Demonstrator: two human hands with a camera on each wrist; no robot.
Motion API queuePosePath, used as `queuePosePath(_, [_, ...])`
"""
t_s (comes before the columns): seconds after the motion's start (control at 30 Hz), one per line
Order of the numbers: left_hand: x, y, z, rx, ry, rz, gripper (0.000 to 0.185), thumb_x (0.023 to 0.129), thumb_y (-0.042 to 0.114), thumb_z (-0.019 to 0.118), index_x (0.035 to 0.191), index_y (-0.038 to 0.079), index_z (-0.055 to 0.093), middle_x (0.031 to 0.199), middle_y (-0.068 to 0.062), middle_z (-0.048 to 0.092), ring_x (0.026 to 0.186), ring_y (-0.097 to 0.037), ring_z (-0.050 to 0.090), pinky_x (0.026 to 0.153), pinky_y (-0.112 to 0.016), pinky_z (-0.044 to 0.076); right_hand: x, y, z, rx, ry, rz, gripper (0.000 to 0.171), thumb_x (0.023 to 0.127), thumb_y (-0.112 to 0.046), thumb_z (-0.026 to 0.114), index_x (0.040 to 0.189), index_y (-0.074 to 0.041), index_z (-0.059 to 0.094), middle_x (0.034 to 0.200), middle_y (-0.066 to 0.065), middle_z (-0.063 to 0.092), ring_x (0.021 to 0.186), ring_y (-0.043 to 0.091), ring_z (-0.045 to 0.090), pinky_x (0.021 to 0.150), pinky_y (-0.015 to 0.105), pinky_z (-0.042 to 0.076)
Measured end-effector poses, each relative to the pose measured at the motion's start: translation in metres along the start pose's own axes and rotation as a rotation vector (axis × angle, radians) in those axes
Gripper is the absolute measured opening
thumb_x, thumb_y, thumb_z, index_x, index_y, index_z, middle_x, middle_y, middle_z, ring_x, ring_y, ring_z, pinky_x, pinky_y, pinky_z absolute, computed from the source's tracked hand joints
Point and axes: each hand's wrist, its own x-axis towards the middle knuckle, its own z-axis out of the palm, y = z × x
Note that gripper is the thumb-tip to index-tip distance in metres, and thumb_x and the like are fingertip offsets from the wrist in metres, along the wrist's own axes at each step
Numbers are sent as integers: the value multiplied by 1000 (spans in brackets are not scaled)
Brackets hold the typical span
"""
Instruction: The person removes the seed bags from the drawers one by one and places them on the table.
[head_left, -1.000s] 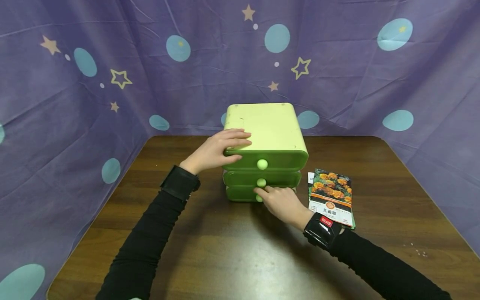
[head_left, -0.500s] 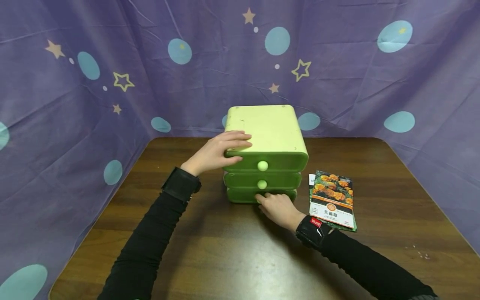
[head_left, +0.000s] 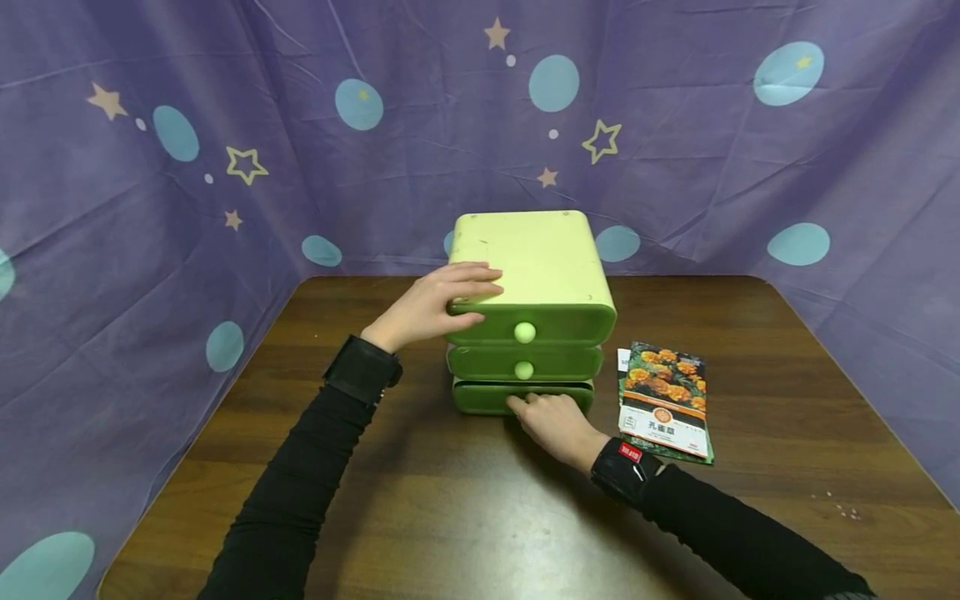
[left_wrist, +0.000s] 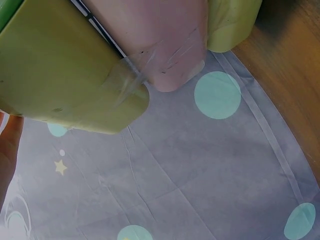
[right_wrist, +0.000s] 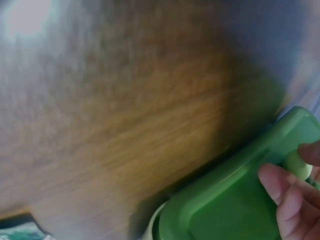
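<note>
A small green chest of three drawers with a pale yellow-green top stands on the table. My left hand rests on its top left front edge, fingers extended over the top and thumb on the front of the top drawer. Low at the front, my right hand pinches the round knob of the bottom drawer between thumb and fingers. A dark gap shows above that drawer's front, which stands slightly forward. The upper two drawers look closed. In the left wrist view the chest's side shows yellow and pink.
Several seed packets with orange flowers lie stacked right of the chest, near my right wrist. Small pale specks lie on the wooden table farther right. A purple curtain with stars hangs behind.
My right hand moved slightly down onto the bottom knob, and the bottom drawer has come a little forward, opening a gap at its top. My left hand stays on the chest.
</note>
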Motion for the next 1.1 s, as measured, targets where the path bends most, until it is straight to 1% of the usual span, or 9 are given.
queuePosePath(0.13, [0,-1,0,2,5,3,41,93,7,74,132,-3,66,144,-21,57,141,-38,46,122,-45,34,-6,-9,-6,-14,15,-24,19,82,3,71,88,-9,58,64,4,58,48,19,56,36,32,41])
queuePosePath(0.27, [0,0,0,3,7,5,41,93,7,74,132,-3,66,144,-22,57,141,-39,46,122,-46,35,-15,-18,-12,-79,46,-76,25,75,3,74,86,-9,55,62,3,58,46,17,56,35,31,42])
queuePosePath(0.43, [0,0,0,7,9,7,41,92,7,74,131,-3,66,144,-22,58,140,-39,47,122,-46,35,-29,-30,-19,-127,52,-139,30,70,1,78,89,-10,59,62,1,60,46,12,54,35,27,41])
queuePosePath(0.7, [1,0,0,9,1,-7,41,92,8,74,132,-3,67,144,-21,58,141,-38,46,122,-46,34,-47,-44,-30,-141,20,-173,33,67,0,78,89,-14,58,60,-1,57,45,9,50,34,24,37])
queuePosePath(0.83, [0,1,0,14,-2,-11,41,93,8,74,132,-3,67,145,-21,58,141,-38,46,122,-46,34,-48,-48,-36,-115,35,-187,33,66,1,78,83,-14,54,59,-4,56,45,7,50,34,21,34])
queuePosePath(0.87, [0,1,0,14,-1,-11,41,92,8,74,132,-3,67,145,-21,58,141,-38,46,122,-46,34,-48,-48,-37,-111,43,-181,33,66,1,78,81,-14,53,59,-4,56,45,7,50,34,21,35])
queuePosePath(0.97, [1,1,-1,15,-1,-14,41,92,8,74,132,-2,67,145,-20,58,141,-38,46,122,-46,34,-45,-48,-40,-95,45,-146,31,74,-6,82,79,-15,53,59,-5,58,44,8,50,34,21,38])
queuePosePath(1.03, [1,1,-1,14,-6,-15,41,93,8,74,132,-2,66,145,-20,57,142,-38,46,122,-46,34,-45,-48,-40,-95,18,-118,28,76,-11,84,82,-15,57,58,-5,58,43,8,49,34,22,38])
queuePosePath(1.1, [1,1,-1,11,-11,-18,41,93,8,73,132,-2,66,145,-20,57,142,-38,45,122,-46,34,-46,-48,-39,-109,-9,-115,25,78,-16,85,84,-16,61,58,-4,59,42,8,47,34,22,38])
